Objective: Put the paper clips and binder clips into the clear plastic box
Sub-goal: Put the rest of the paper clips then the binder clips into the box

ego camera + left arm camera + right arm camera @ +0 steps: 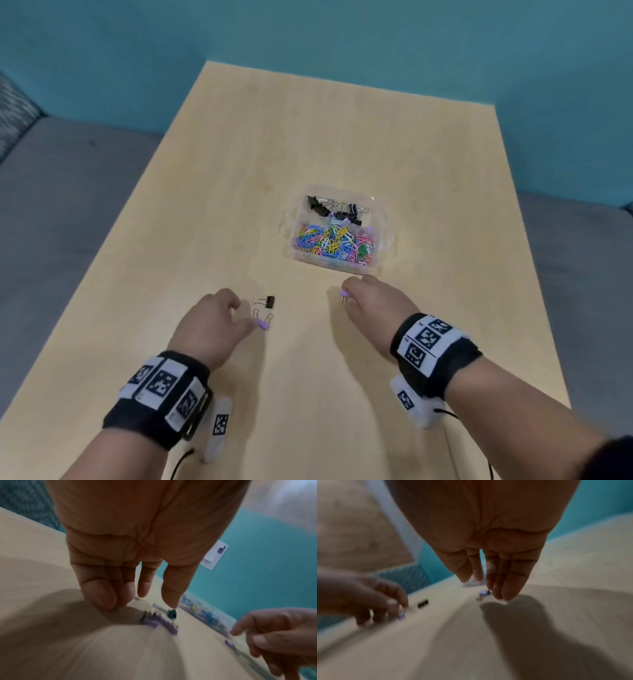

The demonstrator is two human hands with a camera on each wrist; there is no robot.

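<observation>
The clear plastic box sits mid-table and holds several coloured paper clips and black binder clips. A black binder clip and purple binder clips lie on the table in front of it. My left hand hovers over them with thumb and index finger apart, and its thumb tip is beside the purple ones. My right hand pinches another purple binder clip just above the table, short of the box's near edge.
The light wooden table stands between a teal wall and grey upholstered seating. Both wrist views are blurred. A white paper label hangs on the wall.
</observation>
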